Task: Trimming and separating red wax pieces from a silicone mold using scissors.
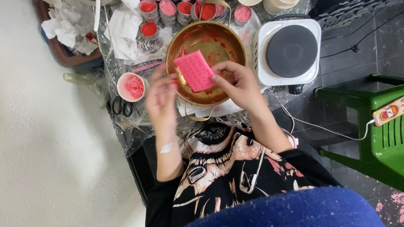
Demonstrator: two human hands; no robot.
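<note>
At about nine o'clock on the plastic-covered tabletop stood a small white cup holding crumbly pink wax, with black scissors just below it. Further up, toward eleven o'clock, lay crumpled white paper beside a dark tray.

The left hand was blurred; its fingers were curled lightly toward the lower left edge of a pink rectangular mould, and I could not tell whether they truly gripped it. The mould sat tilted in the air over a brass-coloured pot, its patterned face up. The right hand had it pinched at the right edge, thumb and fingertips closed on the rim.

The pot was smeared with red and pink residue but looked nearly drained. Behind it, at twelve o'clock, a row of small tins was already filled with red and pink wax, so the pouring seemed largely done, with the mould in hand being what was left.

At two o'clock a white hotplate sat bare, its black disc carrying nothing. A green plastic chair stood at three o'clock.
</note>
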